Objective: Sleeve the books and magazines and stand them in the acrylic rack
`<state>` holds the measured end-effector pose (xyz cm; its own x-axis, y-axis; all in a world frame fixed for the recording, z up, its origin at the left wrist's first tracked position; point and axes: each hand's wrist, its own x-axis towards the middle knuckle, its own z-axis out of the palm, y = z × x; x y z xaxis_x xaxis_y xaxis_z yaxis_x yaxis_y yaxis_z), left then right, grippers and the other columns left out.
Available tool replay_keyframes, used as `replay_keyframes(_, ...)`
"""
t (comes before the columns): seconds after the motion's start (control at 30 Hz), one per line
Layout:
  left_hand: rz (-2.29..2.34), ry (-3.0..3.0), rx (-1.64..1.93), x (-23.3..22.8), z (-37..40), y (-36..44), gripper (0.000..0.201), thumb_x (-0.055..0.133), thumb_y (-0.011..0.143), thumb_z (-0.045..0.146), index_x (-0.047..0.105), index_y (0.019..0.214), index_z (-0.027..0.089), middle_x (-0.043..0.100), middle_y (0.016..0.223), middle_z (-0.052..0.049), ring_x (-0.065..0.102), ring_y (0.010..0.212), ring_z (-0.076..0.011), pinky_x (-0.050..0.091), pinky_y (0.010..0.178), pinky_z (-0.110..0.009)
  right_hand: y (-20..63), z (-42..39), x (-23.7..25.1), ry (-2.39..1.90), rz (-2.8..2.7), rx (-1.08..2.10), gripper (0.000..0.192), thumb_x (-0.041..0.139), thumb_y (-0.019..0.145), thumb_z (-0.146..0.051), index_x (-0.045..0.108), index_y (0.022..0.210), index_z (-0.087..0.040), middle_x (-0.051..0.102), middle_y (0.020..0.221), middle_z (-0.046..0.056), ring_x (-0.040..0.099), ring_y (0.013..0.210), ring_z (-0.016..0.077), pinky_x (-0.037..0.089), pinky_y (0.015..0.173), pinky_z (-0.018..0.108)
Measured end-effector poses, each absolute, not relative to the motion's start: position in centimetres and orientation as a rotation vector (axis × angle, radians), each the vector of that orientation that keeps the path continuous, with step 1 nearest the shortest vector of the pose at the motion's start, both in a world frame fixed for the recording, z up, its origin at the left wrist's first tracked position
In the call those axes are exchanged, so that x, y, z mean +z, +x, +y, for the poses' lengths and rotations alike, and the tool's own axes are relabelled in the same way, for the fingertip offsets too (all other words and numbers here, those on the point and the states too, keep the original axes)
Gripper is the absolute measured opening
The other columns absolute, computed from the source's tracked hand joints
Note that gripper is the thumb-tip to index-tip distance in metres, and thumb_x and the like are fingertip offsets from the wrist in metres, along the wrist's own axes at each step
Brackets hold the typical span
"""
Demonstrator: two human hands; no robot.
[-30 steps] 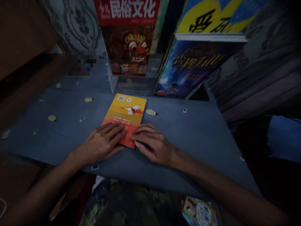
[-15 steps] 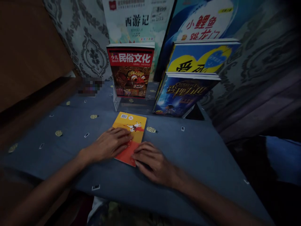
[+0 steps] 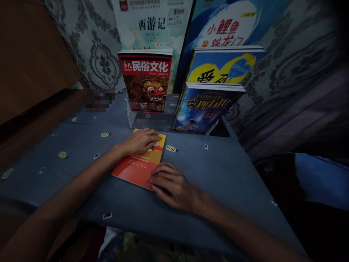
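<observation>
A thin book (image 3: 136, 167) with a yellow and orange back cover lies on the cloth-covered table in front of me, closed and back side up. My left hand (image 3: 143, 141) is spread flat across its upper part, fingers stretched to the right over the printed picture. At the lower right corner, the fingers and thumb of my right hand (image 3: 173, 187) are curled in and close together on the book's edge. Whether the thumb is under the cover is hidden.
Behind the book stands a clear stand (image 3: 152, 122) with a red book (image 3: 148, 83). Beside it a dark blue book (image 3: 205, 109) and a blue and yellow book (image 3: 218, 67) stand upright. Taller books lean behind. Wooden furniture (image 3: 32, 54) borders the left; patterned fabric hangs behind.
My left hand has slid up the book from its middle towards the top, uncovering the lower printed lines. My right hand stays at the lower right corner. The view has shifted slightly.
</observation>
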<state>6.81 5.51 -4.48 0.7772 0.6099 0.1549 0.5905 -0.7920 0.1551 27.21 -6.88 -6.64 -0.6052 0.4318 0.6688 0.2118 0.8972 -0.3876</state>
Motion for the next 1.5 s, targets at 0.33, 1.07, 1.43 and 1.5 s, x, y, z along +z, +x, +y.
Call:
replay_keyframes(0.33, 1.133, 2.777, 0.47, -6.1, 5.6, 6.2, 0.039, 0.04, 0.104, 0.032, 0.065, 0.133, 0.023, 0.064, 0.137, -0.01, 0.058, 0.122, -0.0255, 0.043, 0.097, -0.042, 27.4, -6.7, -6.9, -0.461, -2.357, 0.321, 0.016, 0.064, 0.097, -0.033, 0.068, 0.101, -0.017, 0.073, 0.09, 0.008, 0.066, 0.092, 0.0202, 0.053, 0.095, 0.042)
replay_keyframes(1.07, 1.258, 2.677, 0.459, -5.8, 5.9, 5.6, 0.038, 0.042, 0.101, 0.026, 0.066, 0.13, 0.02, 0.068, 0.122, -0.01, 0.058, 0.111, -0.0251, 0.042, 0.097, -0.041, 28.0, -6.1, -6.4, -0.435, -2.491, 0.28, 0.014, 0.055, 0.099, -0.018, 0.066, 0.107, -0.019, 0.072, 0.096, 0.007, 0.064, 0.098, 0.0193, 0.048, 0.105, 0.047)
replay_keyframes(1.43, 1.035, 2.335, 0.757, -7.2, 7.8, 3.3, 0.036, 0.045, 0.095, 0.02, 0.072, 0.118, 0.017, 0.073, 0.125, -0.009, 0.065, 0.117, -0.0222, 0.049, 0.105, -0.04, 28.1, -5.8, -7.0, -0.402, -2.434, 0.323, 0.014, 0.061, 0.096, -0.02, 0.064, 0.109, -0.02, 0.072, 0.097, 0.006, 0.066, 0.098, 0.0198, 0.051, 0.103, 0.047)
replay_keyframes(1.5, 1.026, 2.242, 0.795, -7.3, 7.9, 3.2, 0.036, 0.045, 0.094, 0.019, 0.073, 0.117, 0.016, 0.074, 0.122, -0.008, 0.067, 0.114, -0.0215, 0.05, 0.103, -0.038, 28.1, -5.8, -6.9, -0.394, -2.426, 0.336, 0.014, 0.063, 0.094, -0.019, 0.064, 0.108, -0.019, 0.071, 0.096, 0.007, 0.066, 0.099, 0.0201, 0.051, 0.103, 0.047)
